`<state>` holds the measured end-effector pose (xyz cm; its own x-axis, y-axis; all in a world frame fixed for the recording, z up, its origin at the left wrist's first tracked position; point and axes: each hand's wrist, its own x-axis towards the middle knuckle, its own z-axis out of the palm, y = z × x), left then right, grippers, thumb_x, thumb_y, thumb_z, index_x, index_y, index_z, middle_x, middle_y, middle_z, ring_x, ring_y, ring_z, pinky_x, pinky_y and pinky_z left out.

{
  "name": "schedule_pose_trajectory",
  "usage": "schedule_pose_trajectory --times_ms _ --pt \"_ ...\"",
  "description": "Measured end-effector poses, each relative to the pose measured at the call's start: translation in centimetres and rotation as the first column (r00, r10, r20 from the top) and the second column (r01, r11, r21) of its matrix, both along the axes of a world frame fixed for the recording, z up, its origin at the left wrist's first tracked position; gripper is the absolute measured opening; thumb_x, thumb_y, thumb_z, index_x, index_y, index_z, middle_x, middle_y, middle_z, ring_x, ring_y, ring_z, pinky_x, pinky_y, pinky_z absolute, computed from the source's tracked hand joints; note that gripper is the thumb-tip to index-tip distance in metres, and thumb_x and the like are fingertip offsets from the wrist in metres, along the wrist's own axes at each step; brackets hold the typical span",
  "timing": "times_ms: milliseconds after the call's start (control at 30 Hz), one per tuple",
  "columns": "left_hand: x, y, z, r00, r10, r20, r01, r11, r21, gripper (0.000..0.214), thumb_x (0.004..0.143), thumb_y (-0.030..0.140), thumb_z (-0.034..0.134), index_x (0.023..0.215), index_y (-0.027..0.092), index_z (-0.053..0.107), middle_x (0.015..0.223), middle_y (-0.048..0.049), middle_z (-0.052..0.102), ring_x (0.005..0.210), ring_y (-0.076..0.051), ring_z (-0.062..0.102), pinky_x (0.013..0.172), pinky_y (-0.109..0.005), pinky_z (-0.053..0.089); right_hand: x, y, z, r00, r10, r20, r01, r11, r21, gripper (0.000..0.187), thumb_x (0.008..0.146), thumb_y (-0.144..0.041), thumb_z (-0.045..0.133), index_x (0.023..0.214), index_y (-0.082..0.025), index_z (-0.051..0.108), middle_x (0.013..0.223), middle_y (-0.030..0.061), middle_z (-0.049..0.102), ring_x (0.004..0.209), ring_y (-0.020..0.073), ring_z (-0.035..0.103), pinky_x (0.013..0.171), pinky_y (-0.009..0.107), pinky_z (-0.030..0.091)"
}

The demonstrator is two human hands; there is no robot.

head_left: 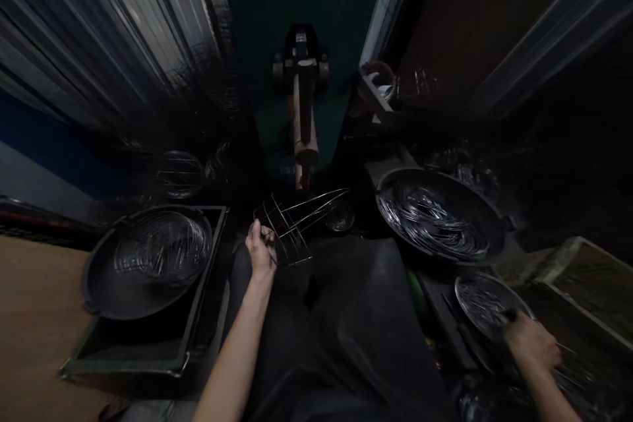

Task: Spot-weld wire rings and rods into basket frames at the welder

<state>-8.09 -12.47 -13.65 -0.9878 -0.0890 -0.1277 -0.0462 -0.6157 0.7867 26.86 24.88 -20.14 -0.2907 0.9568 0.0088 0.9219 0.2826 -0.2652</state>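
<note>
My left hand (261,249) is closed on the left edge of a small wire rack (291,227), made of thin bent metal rods with two long prongs pointing right. The rack is above the dark apron (341,316) over my lap. At the lower right, my right hand (534,343) is blurred, its fingers curled, beside a round dish (482,303) of short metal wire pieces. A thin bright line shows at its right side; what the fingers hold cannot be made out.
Ahead stands a green machine (242,46) with a thick cylindrical electrode arm (305,119). A wide pan (390,178) of curved wires sits to the right. On the left, another pan (99,283) of wire rings rests on a framed stand (123,366).
</note>
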Motion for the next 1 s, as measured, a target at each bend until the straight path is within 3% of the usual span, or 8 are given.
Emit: schedule_pose_trajectory --times_ms 67,133,200,300,433,600,767,1000 --pt "-0.2 -0.1 -0.1 1.0 -0.012 -0.014 0.012 1.0 0.009 0.046 0.07 0.041 0.068 0.053 0.017 0.033 0.049 0.0074 0.029 0.045 -0.005 0.031 0.047 -0.019 0.03 -0.5 -0.3 1.0 0.995 -0.041 -0.093 0.043 0.999 0.021 0.033 0.065 -0.032 0.054 0.037 -0.023 0.041 0.03 -0.0033 0.024 0.02 0.0097 0.021 0.036 0.033 0.025" --pt "-0.3 -0.1 -0.3 0.999 -0.021 -0.034 0.021 1.0 0.002 0.047 0.072 0.042 0.067 0.05 0.017 0.032 0.047 0.0068 0.029 0.046 -0.006 0.033 0.048 -0.019 0.032 -1.3 -0.7 2.3 0.978 -0.159 -0.138 0.158 0.987 -0.017 0.042 0.065 -0.032 0.058 0.034 -0.025 0.031 0.03 -0.0051 0.02 0.021 0.01 0.02 0.038 0.035 0.026" --pt "-0.4 -0.1 -0.4 0.999 -0.021 -0.039 0.021 1.0 -0.005 0.048 0.073 0.042 0.066 0.049 0.017 0.033 0.046 0.0065 0.028 0.046 -0.006 0.034 0.048 -0.02 0.032 -2.6 -1.6 3.6 0.957 -0.251 -0.147 0.243 0.968 -0.066 0.047 0.068 -0.032 0.059 0.034 -0.028 0.026 0.031 -0.0028 0.022 0.028 0.0208 0.04 0.044 0.039 0.032" --pt "-0.6 -0.1 -0.3 0.999 -0.007 -0.038 0.006 1.0 -0.016 0.048 0.072 0.042 0.067 0.05 0.018 0.032 0.046 0.0063 0.029 0.045 -0.006 0.033 0.047 -0.02 0.03 -6.4 -4.3 5.7 0.921 -0.296 -0.254 0.262 0.952 -0.159 0.042 0.071 -0.031 0.061 0.038 -0.032 0.034 0.044 0.009 0.046 0.074 0.0323 0.064 0.062 0.044 0.043" --pt "-1.1 0.0 0.0 0.995 0.044 -0.088 -0.046 0.999 -0.019 0.047 0.074 0.04 0.066 0.05 0.018 0.031 0.046 0.0066 0.028 0.045 -0.007 0.032 0.046 -0.02 0.03 -14.2 -10.5 8.0 0.727 -0.285 -0.625 -0.086 0.865 -0.495 0.011 0.061 -0.029 0.073 0.064 -0.023 0.064 0.076 0.0107 0.067 0.082 0.0247 0.066 0.071 0.036 0.052" --pt "-1.3 -0.6 0.2 0.995 0.037 -0.09 -0.04 0.999 -0.036 0.048 0.075 0.04 0.065 0.05 0.018 0.03 0.046 0.0067 0.028 0.045 -0.006 0.033 0.045 -0.02 0.029 -23.7 -17.8 9.5 0.56 -0.277 -0.781 -0.526 0.609 -0.593 0.036 0.053 -0.039 0.08 0.074 -0.012 0.069 0.065 0.005 0.067 0.058 0.0134 0.063 0.053 0.022 0.05" --pt "-1.9 -1.3 -0.3 0.996 0.059 -0.071 -0.064 0.996 -0.07 0.049 0.076 0.04 0.064 0.05 0.018 0.028 0.046 0.0068 0.027 0.046 -0.006 0.034 0.045 -0.02 0.029 -29.3 -20.9 10.8 0.428 -0.353 -0.832 -0.666 0.499 -0.555 0.033 0.052 -0.037 0.081 0.07 -0.013 0.068 0.063 0.0019 0.066 0.057 0.0131 0.064 0.048 0.019 0.046" --pt "-2.6 -2.1 -0.4 0.994 0.051 -0.092 -0.056 0.997 -0.056 0.052 0.077 0.042 0.064 0.051 0.018 0.025 0.046 0.0078 0.022 0.043 -0.006 0.028 0.044 -0.02 0.027 -30.7 -22.8 12.1 0.369 -0.436 -0.821 -0.729 0.413 -0.547 0.034 0.051 -0.036 0.082 0.072 -0.013 0.068 0.067 0.0023 0.067 0.064 0.0134 0.065 0.049 0.017 0.044"
